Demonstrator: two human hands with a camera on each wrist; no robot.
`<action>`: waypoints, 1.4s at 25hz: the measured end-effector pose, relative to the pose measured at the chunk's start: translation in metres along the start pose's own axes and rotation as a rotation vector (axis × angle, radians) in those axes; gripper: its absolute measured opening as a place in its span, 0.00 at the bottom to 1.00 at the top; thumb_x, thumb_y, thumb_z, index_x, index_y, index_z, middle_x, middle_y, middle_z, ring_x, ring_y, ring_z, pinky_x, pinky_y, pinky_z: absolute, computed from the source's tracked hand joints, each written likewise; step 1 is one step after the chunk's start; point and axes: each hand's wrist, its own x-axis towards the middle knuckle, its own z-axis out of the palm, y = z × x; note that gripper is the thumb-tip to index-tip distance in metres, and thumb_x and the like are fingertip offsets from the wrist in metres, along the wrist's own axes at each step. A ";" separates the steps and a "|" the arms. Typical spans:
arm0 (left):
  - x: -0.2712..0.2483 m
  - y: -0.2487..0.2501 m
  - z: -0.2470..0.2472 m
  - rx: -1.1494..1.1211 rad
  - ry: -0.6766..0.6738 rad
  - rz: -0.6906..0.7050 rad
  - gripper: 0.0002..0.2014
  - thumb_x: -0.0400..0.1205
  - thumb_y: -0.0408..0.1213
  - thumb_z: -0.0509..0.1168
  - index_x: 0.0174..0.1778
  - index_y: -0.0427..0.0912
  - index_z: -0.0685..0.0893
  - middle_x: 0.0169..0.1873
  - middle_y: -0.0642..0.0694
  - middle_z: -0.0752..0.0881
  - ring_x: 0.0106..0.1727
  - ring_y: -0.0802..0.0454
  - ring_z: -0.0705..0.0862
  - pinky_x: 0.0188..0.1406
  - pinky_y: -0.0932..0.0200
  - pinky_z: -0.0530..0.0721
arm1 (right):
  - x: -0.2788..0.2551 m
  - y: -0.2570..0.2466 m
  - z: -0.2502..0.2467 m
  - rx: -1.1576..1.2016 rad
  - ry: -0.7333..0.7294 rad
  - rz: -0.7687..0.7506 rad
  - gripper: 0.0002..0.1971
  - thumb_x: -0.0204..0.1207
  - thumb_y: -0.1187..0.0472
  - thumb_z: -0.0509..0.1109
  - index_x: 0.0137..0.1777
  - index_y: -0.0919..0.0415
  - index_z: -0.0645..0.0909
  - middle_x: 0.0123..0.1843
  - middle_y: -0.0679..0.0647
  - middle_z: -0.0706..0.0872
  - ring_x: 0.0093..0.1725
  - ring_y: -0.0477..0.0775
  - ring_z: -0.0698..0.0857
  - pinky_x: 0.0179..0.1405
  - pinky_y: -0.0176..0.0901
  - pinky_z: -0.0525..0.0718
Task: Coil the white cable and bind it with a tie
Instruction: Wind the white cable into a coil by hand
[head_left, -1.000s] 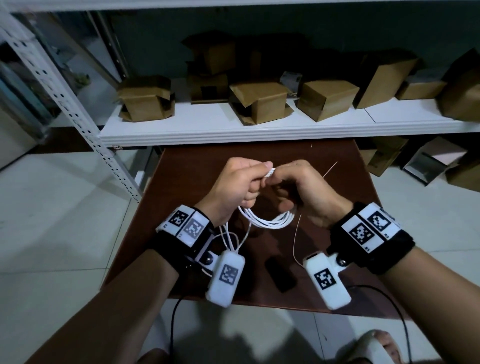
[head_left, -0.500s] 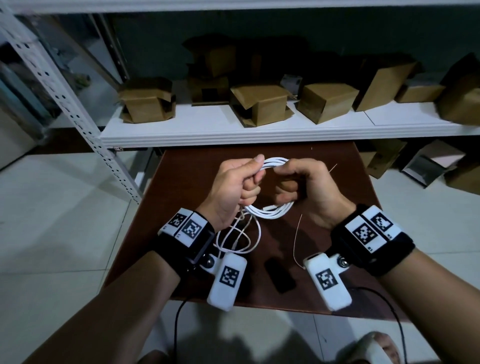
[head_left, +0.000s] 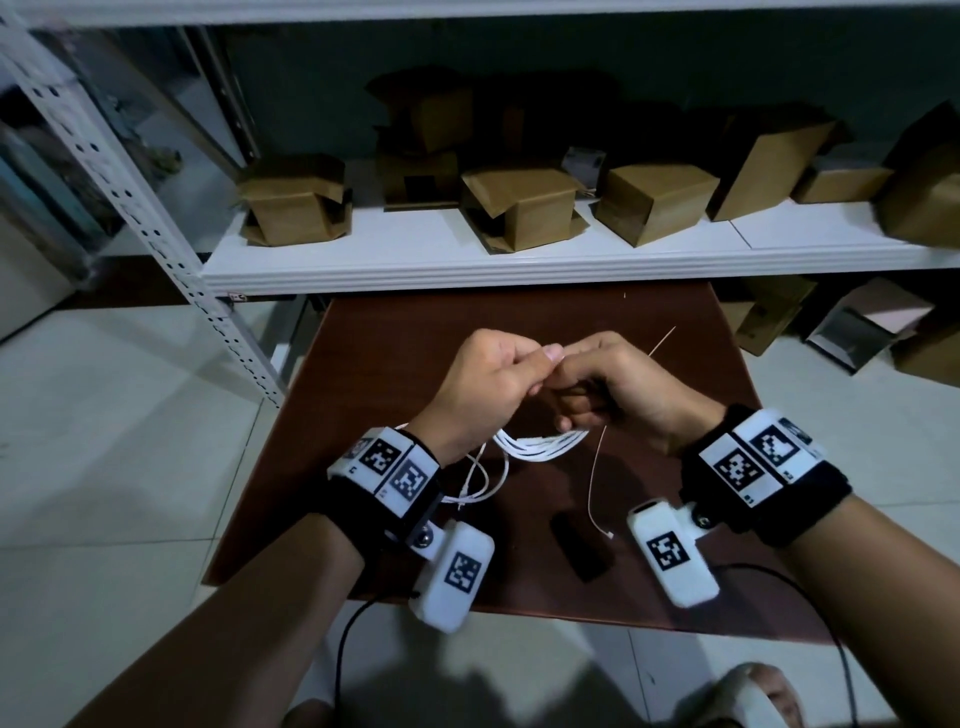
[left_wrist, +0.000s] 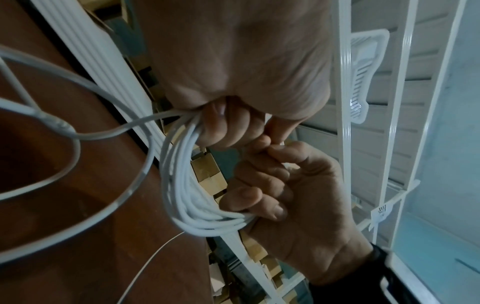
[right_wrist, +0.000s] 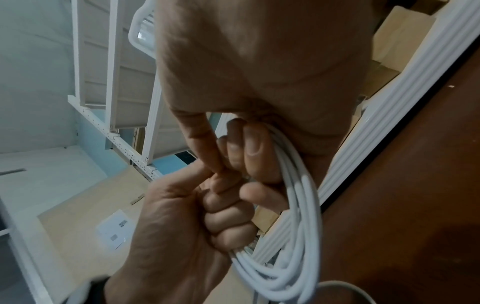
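Note:
The white cable is wound into a coil of several loops that hangs between my two hands above the brown table. My left hand grips one side of the coil, fingers curled round the strands. My right hand grips the other side of the coil. A thin white tie passes through the right hand; one end sticks up past the knuckles, the other dangles toward the table. The cable's loose tail loops under my left wrist. The coil's top is hidden by fingers.
A small dark object lies on the table near its front edge. Behind the table a white shelf holds several cardboard boxes. A perforated rack post slants at the left. More boxes sit on the tiled floor at the right.
My hands have drawn together. The coil's top loop, open between them half a second ago, is now covered by the fingers. The loose tail has shifted under the left wrist.

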 end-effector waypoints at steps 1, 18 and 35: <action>0.000 -0.002 0.001 0.011 -0.009 -0.007 0.24 0.88 0.44 0.65 0.29 0.33 0.76 0.17 0.52 0.65 0.17 0.62 0.60 0.17 0.69 0.59 | -0.001 0.000 0.001 -0.036 0.014 0.010 0.19 0.64 0.66 0.70 0.46 0.87 0.82 0.25 0.52 0.61 0.22 0.48 0.60 0.27 0.42 0.75; -0.003 -0.011 -0.010 -0.502 -0.052 -0.123 0.08 0.81 0.38 0.72 0.39 0.39 0.86 0.22 0.51 0.71 0.25 0.55 0.73 0.34 0.58 0.75 | 0.007 -0.003 0.011 0.368 0.290 -0.119 0.10 0.63 0.65 0.67 0.25 0.60 0.70 0.24 0.51 0.60 0.27 0.52 0.54 0.32 0.52 0.50; 0.000 -0.012 -0.018 -0.190 -0.135 -0.095 0.26 0.67 0.22 0.85 0.59 0.36 0.85 0.49 0.41 0.93 0.49 0.45 0.92 0.53 0.46 0.93 | 0.008 -0.006 -0.012 0.421 0.403 -0.156 0.15 0.69 0.67 0.65 0.23 0.53 0.72 0.29 0.51 0.56 0.28 0.51 0.54 0.27 0.46 0.54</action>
